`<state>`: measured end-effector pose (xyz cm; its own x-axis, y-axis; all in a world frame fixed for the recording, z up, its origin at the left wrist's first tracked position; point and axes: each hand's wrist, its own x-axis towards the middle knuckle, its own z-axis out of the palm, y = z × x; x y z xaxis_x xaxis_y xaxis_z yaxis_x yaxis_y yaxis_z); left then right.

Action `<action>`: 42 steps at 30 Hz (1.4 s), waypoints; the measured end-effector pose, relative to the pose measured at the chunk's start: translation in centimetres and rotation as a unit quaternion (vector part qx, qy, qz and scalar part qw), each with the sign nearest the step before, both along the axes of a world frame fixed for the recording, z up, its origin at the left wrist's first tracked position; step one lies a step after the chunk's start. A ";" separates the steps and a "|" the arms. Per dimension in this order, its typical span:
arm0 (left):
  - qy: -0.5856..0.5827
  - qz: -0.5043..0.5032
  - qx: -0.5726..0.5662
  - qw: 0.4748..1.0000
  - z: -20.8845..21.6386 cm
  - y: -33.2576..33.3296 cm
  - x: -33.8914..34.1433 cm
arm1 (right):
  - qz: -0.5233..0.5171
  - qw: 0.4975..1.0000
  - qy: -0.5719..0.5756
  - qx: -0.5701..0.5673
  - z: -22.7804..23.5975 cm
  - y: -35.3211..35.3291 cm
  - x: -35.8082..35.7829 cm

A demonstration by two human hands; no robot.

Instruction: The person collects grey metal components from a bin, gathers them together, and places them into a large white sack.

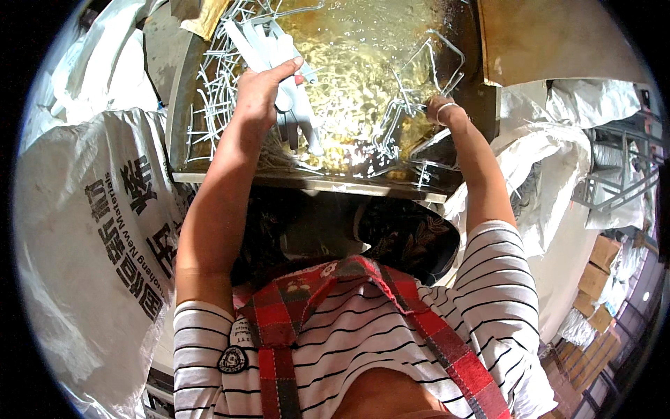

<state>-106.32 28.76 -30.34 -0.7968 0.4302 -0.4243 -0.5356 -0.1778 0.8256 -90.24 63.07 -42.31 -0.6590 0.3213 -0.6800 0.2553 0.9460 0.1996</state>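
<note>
My left hand is closed around several long, pale grey-white plastic pieces at the back left of the worktop. Its thumb lies across them, and their ends stick out past the fingers on both sides. Farther right, my right hand has its fingers bent together beside thin white plastic runners. A small dark bit shows at its fingertips, too small to name. An angular loop of thin runner rises just beyond that hand. Many thin white plastic sticks lie heaped left of my left hand.
The worktop has a shiny, yellowish surface and a raised metal front edge. A brown cardboard sheet stands at the back right. Large white woven sacks crowd the left, and a white bag hangs at the right.
</note>
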 end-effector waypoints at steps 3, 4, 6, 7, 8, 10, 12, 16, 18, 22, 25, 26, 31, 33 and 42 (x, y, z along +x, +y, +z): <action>0.008 -0.007 0.027 1.000 0.1 1.1 0.3 | 0.100 0.995 -0.019 0.021 2.1 2.7 2.0; 0.003 -0.013 0.024 1.000 0.2 1.6 0.6 | 0.151 0.988 -0.031 0.032 2.4 3.5 3.0; -0.004 -0.015 0.011 1.000 0.4 1.3 0.7 | -0.005 0.992 0.120 0.035 7.4 1.4 2.7; 0.014 0.004 0.004 1.000 0.6 1.5 1.0 | -0.020 0.984 0.167 0.055 9.3 1.0 2.6; 0.020 0.001 0.013 1.000 0.5 1.9 1.2 | -0.033 0.973 0.213 0.077 11.6 0.5 2.3; 0.032 -0.001 0.026 0.999 0.5 2.2 1.6 | -0.071 0.954 0.268 0.112 15.8 -0.5 1.3; 0.019 -0.034 0.043 0.998 1.1 2.7 2.7 | -0.141 0.920 0.340 0.137 18.9 -3.5 0.1; 0.001 -0.092 0.084 0.992 1.8 4.1 4.5 | -0.193 0.880 0.434 -0.025 20.5 -12.3 -2.7; -0.070 -0.135 0.166 0.974 1.5 4.5 4.8 | -0.261 0.843 0.388 -0.265 18.8 -16.3 -3.9; -0.087 -0.073 0.145 0.983 0.3 3.9 4.7 | -0.098 0.881 0.357 -0.296 18.2 -20.9 -4.2; -0.124 -0.056 0.119 0.984 0.8 3.3 3.7 | -0.099 0.841 0.428 -0.314 18.0 -20.4 -4.1; -0.146 -0.065 0.167 0.973 0.6 3.1 3.6 | -0.108 0.813 0.464 -0.335 17.7 -19.5 -3.6; -0.140 0.056 0.246 0.957 2.4 2.6 2.3 | -0.493 0.691 0.430 -0.307 16.7 -13.9 1.2; -0.138 0.052 0.280 0.949 2.4 2.4 2.0 | -0.571 0.525 0.288 -0.561 16.4 -15.4 2.7; -0.122 -0.113 0.368 0.915 1.9 1.7 2.2 | -0.613 0.332 0.411 -0.587 14.3 -16.8 -1.3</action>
